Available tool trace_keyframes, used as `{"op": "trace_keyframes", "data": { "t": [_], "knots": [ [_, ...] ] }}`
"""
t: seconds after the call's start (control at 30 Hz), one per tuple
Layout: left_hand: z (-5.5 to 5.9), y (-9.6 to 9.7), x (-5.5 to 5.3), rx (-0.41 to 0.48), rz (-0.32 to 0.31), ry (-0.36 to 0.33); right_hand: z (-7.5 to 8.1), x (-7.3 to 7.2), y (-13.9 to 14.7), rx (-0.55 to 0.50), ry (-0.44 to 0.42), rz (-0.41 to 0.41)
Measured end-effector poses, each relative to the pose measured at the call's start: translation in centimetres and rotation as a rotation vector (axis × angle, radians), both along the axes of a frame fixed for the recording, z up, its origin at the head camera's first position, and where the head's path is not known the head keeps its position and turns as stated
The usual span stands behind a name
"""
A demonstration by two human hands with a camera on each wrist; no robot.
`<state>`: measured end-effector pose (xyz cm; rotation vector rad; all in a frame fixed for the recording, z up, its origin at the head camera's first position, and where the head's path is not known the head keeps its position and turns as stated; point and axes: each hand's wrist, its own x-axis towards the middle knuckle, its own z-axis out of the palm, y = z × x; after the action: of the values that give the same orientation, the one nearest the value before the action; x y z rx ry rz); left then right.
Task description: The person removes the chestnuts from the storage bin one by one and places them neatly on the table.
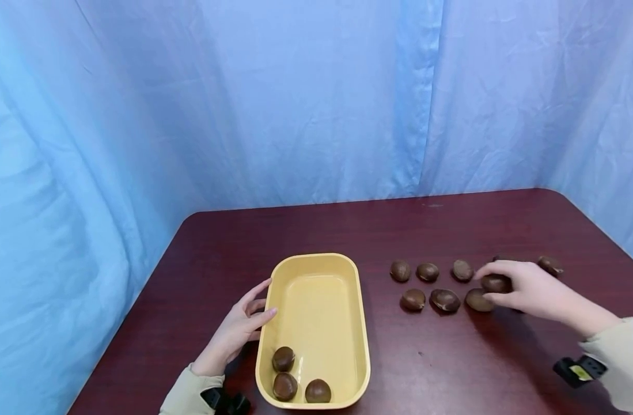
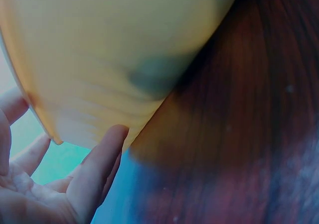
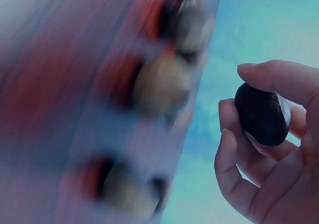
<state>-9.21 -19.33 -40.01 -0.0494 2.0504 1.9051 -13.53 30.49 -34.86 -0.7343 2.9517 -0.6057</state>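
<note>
My right hand (image 1: 531, 288) pinches a dark brown chestnut (image 1: 496, 283) between thumb and fingers, above the others on the table's right side. In the right wrist view the held chestnut (image 3: 263, 115) looks glossy and nearly black. My left hand (image 1: 234, 329) touches the left side of a yellow tray (image 1: 362, 323), fingers extended, with fingertips at the rim. From the left wrist, the tray's outer wall (image 2: 119, 40) fills much of the view, and a finger (image 2: 99, 169) rests against it. Three chestnuts (image 1: 318, 391) lie at the tray's near end.
Two rough rows of chestnuts (image 1: 444, 300) lie on the dark red table (image 1: 425, 357) right of the tray; some are partly hidden by my right hand. One chestnut (image 1: 550, 266) lies beyond that hand. Blue curtains (image 1: 316, 115) hang behind the table.
</note>
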Motion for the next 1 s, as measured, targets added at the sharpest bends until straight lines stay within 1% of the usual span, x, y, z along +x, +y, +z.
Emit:
{"op": "trace_keyframes", "data": {
  "t": [0.1,0.2,0.43,0.53,0.63,1.0],
  "knots": [
    [-0.1,0.0,0.0,0.003,0.005,0.003,-0.6,0.1,2.9,0.048,-0.008,-0.109],
    [-0.1,0.0,0.0,0.005,0.01,0.005,-1.3,0.0,5.3,0.087,-0.029,-0.19],
    [-0.3,0.1,0.0,0.001,0.022,0.002,-3.3,-0.1,9.3,0.125,-0.064,-0.291],
    [-0.3,0.1,0.0,-0.002,0.02,0.004,-3.8,-0.1,10.5,0.141,-0.068,-0.309],
    [-0.3,0.1,-0.1,0.003,0.018,0.003,-4.1,-0.2,11.0,0.158,-0.067,-0.306],
    [-0.5,0.0,-0.1,0.019,0.016,0.0,-4.6,-0.4,11.4,0.173,-0.078,-0.305]
  ]
}}
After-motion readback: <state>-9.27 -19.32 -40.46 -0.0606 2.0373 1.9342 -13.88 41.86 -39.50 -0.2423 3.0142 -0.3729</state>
